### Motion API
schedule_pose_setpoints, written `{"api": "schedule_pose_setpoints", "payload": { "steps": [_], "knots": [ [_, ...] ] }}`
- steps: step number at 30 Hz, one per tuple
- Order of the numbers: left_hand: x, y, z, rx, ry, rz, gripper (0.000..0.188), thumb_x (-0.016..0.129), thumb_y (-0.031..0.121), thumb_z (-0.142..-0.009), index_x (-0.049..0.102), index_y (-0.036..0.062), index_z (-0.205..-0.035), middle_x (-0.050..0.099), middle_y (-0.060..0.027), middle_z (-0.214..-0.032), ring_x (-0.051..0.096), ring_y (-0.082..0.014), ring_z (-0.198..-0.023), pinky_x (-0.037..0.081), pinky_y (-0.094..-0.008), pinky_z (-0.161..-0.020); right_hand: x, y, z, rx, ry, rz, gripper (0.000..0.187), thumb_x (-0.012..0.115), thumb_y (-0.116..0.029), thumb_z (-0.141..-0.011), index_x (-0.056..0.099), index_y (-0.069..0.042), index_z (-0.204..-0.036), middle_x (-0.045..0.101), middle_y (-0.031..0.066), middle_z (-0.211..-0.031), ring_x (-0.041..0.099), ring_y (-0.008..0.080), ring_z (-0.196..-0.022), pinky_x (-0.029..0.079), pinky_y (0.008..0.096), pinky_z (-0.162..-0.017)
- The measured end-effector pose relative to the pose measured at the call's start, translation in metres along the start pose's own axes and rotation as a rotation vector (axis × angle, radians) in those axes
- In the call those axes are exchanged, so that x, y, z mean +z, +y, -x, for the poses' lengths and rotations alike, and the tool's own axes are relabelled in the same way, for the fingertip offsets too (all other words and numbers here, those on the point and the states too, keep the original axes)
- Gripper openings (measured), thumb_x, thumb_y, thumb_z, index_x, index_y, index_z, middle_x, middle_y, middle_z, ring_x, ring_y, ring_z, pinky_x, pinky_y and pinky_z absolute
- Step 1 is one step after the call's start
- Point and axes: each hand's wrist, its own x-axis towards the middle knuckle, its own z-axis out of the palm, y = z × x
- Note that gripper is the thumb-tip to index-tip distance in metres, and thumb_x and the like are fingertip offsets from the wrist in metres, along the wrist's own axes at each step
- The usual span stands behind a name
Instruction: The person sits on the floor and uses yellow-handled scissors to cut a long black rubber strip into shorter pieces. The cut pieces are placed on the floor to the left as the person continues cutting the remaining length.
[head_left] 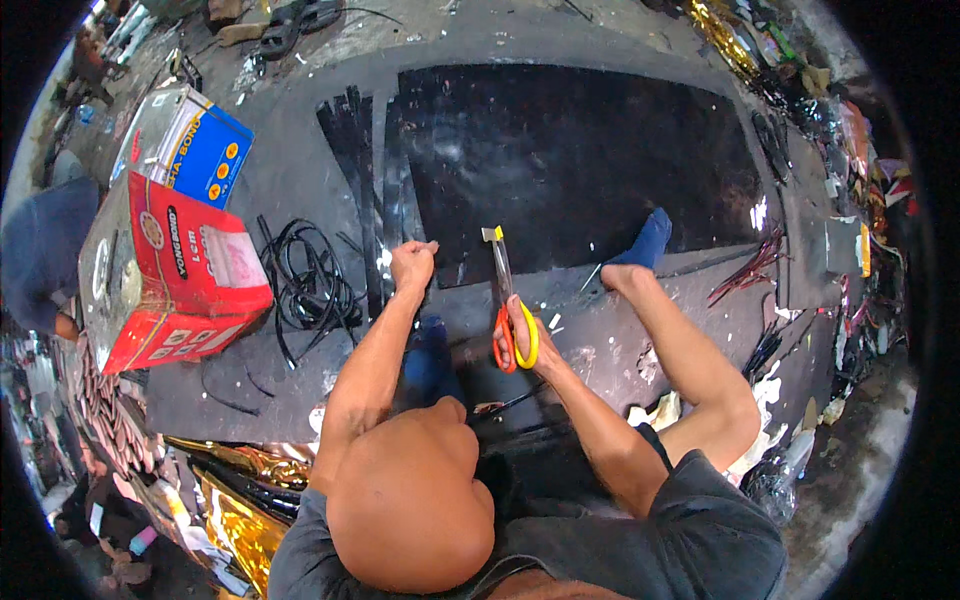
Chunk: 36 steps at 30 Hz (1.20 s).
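A pair of scissors (502, 275) with one orange and one yellow handle is in my right hand (512, 340), fingers through the loops. Its blades point away from me, over the near edge of a large black sheet (580, 150). A small yellow and silvery piece (492, 234) shows at the blade tips. My left hand (412, 268) is closed, thumb and forefinger pinched together, just left of the sheet's near corner. What it holds, if anything, I cannot make out. Long black strips (365, 190) lie beside and beyond that hand.
Coiled black strips (310, 290) lie to the left, next to a red box-shaped can (190, 275) and a blue and white one (205, 150). My foot in a blue sock (650, 240) rests on the sheet's near edge. Gold foil (240, 520) lies lower left. Another person (45, 245) is at far left.
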Motion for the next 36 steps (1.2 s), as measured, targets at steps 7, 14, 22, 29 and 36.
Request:
{"api": "schedule_pose_setpoints", "payload": {
  "steps": [7, 14, 22, 29, 36],
  "knots": [
    [-0.012, 0.007, -0.002, -0.090, -0.316, 0.147, 0.019, 0.064, 0.016, -0.087, 0.058, 0.0028, -0.075, 0.059, -0.0054, -0.063, 0.058, -0.0144, -0.049, 0.048, -0.0262, -0.044, 0.025, 0.052, 0.025, 0.269, -0.147, -0.051, 0.084, 0.038, -0.082, -0.079, 0.056, -0.001, -0.080, 0.052, 0.0075, -0.059, 0.055, 0.0192, -0.047, 0.047, 0.0333, -0.045],
    [-0.016, 0.017, 0.006, -0.107, -0.343, 0.204, 0.020, 0.064, 0.018, -0.088, 0.057, 0.0042, -0.074, 0.059, -0.0057, -0.064, 0.058, -0.0144, -0.050, 0.047, -0.0260, -0.044, 0.047, 0.053, 0.027, 0.260, -0.224, 0.083, 0.081, 0.033, -0.080, -0.082, 0.055, -0.002, -0.085, 0.053, 0.0069, -0.062, 0.055, 0.0182, -0.049, 0.049, 0.0316, -0.049],
    [-0.015, 0.016, 0.001, -0.134, -0.358, 0.211, 0.019, 0.062, 0.016, -0.088, 0.057, 0.0039, -0.074, 0.060, -0.0077, -0.065, 0.060, -0.0163, -0.052, 0.047, -0.0269, -0.044, 0.044, 0.051, -0.001, 0.264, -0.140, -0.009, 0.082, 0.036, -0.081, -0.080, 0.055, -0.001, -0.080, 0.052, 0.0072, -0.058, 0.056, 0.0196, -0.047, 0.049, 0.0313, -0.046],
    [-0.010, 0.012, 0.002, -0.129, -0.394, 0.234, 0.016, 0.061, 0.018, -0.090, 0.057, 0.0059, -0.080, 0.063, -0.0086, -0.069, 0.065, -0.0183, -0.059, 0.050, -0.0271, -0.050, 0.032, 0.044, -0.014, 0.185, -0.149, -0.034, 0.085, 0.035, -0.081, -0.081, 0.054, 0.002, -0.076, 0.049, 0.0084, -0.055, 0.054, 0.0214, -0.044, 0.047, 0.0343, -0.044],
    [-0.009, 0.002, 0.002, -0.082, -0.323, 0.206, 0.018, 0.062, 0.021, -0.090, 0.061, 0.0053, -0.083, 0.062, -0.0045, -0.070, 0.062, -0.0143, -0.059, 0.049, -0.0253, -0.050, 0.024, 0.041, -0.012, 0.190, -0.195, 0.020, 0.082, 0.032, -0.080, -0.082, 0.056, -0.001, -0.076, 0.049, 0.0060, -0.053, 0.053, 0.0175, -0.042, 0.046, 0.0307, -0.040]
  ]
}}
